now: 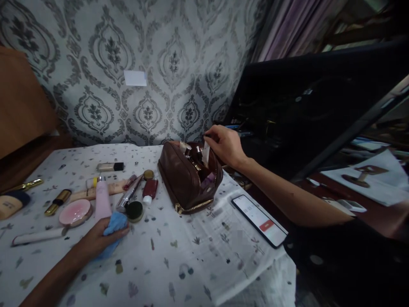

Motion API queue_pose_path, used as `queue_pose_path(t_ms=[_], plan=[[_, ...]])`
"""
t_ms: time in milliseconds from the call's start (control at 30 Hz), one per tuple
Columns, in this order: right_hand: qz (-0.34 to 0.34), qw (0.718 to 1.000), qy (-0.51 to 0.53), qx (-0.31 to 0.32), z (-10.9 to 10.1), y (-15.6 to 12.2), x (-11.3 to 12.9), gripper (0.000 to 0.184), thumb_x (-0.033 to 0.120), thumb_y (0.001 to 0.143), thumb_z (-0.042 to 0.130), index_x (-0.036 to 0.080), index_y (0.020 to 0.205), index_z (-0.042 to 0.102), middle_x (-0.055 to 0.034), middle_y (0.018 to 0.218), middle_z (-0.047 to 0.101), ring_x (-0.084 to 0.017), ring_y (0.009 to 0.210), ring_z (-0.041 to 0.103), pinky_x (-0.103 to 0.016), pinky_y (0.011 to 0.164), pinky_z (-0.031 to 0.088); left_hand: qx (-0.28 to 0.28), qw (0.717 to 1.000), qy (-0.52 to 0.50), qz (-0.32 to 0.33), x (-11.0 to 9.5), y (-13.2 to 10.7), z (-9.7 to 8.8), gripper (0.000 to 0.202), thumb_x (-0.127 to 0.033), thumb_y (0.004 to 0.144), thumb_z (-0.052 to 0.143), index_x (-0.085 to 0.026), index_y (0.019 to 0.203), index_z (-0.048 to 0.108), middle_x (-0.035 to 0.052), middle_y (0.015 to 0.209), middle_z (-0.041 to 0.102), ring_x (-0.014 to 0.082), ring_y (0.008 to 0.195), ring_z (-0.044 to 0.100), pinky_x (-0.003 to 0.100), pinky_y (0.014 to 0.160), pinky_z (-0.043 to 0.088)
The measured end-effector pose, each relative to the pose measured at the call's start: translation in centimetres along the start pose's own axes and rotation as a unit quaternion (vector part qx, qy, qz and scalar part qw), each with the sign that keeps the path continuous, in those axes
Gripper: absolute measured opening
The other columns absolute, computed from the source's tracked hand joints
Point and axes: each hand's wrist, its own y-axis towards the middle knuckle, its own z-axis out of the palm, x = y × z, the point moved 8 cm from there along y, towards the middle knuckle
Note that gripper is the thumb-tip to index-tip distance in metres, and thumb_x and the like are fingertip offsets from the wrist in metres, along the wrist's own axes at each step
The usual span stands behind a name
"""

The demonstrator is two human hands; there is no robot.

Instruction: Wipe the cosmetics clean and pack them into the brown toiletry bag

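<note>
My left hand is closed around a crumpled blue cloth, close to the table's left-hand group of cosmetics. Beside it lie a pink tube, a round pink compact and a small dark-lidded jar. My right hand pinches a slim pale item with a dark end at the far right rim of a brown makeup bag. The bag stands unzipped, with several cosmetics inside. The lower part of the pinched item is down in the opening, and its kind is unclear.
A phone lies face up right of the bag. Further left are a gold-and-black tube, a white stick and a clear black-capped bottle. A dark monitor leans at the right; patterned wallpaper rises behind.
</note>
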Motion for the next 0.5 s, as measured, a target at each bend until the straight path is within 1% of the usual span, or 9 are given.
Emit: queue_pose_path(t_ms=[100, 200, 333, 400, 500], plan=[[0.002, 0.996, -0.067, 0.059, 1.5, -0.3, -0.5, 0.015, 0.025, 0.084, 0.057, 0.019, 0.092, 0.069, -0.0044, 0.084, 0.066, -0.018, 0.074, 0.058, -0.028, 0.062, 0.035, 0.010, 1.000, 0.000, 0.006, -0.1, 0.0, 0.2, 0.044, -0.062, 0.068, 0.071, -0.018, 0.075, 0.071, 0.0031, 0.073, 0.069, 0.0222, 0.070, 0.062, 0.031, 0.071, 0.053], [0.006, 0.988, -0.117, 0.104, 2.3, -0.4, -0.7, 0.017, 0.026, 0.087, 0.056, 0.020, 0.096, 0.069, -0.0060, 0.093, 0.069, -0.020, 0.080, 0.060, -0.028, 0.061, 0.032, 0.012, 1.000, 0.000, 0.016, -0.5, -0.1, 0.2, 0.040, -0.059, 0.070, 0.071, -0.019, 0.074, 0.072, 0.0027, 0.073, 0.069, 0.0223, 0.071, 0.063, 0.030, 0.072, 0.053], [0.021, 0.970, -0.162, 0.181, 3.6, -0.8, -0.9, 0.017, 0.027, 0.090, 0.056, 0.020, 0.098, 0.070, -0.0067, 0.098, 0.071, -0.021, 0.086, 0.062, -0.029, 0.059, 0.028, 0.019, 1.000, 0.003, 0.020, -0.7, -0.1, 0.3, 0.040, -0.059, 0.069, 0.071, -0.020, 0.071, 0.071, 0.0031, 0.073, 0.070, 0.0231, 0.072, 0.063, 0.030, 0.071, 0.053], [0.029, 0.964, -0.174, 0.200, 4.0, -1.0, -1.0, 0.017, 0.027, 0.091, 0.056, 0.021, 0.099, 0.069, -0.0064, 0.099, 0.071, -0.021, 0.087, 0.062, -0.028, 0.059, 0.028, 0.023, 1.000, 0.004, 0.013, -0.6, 0.0, 0.3, 0.042, -0.062, 0.068, 0.071, -0.020, 0.072, 0.071, 0.0036, 0.073, 0.070, 0.0234, 0.071, 0.063, 0.031, 0.071, 0.053], [0.031, 0.960, -0.180, 0.210, 4.2, -1.2, -0.9, 0.018, 0.028, 0.091, 0.056, 0.021, 0.102, 0.069, -0.0059, 0.101, 0.072, -0.020, 0.089, 0.063, -0.028, 0.060, 0.031, 0.030, 0.999, 0.009, 0.006, -0.4, 0.0, 0.4, 0.047, -0.065, 0.067, 0.069, -0.019, 0.076, 0.071, 0.0046, 0.076, 0.070, 0.0239, 0.073, 0.064, 0.031, 0.071, 0.053]])
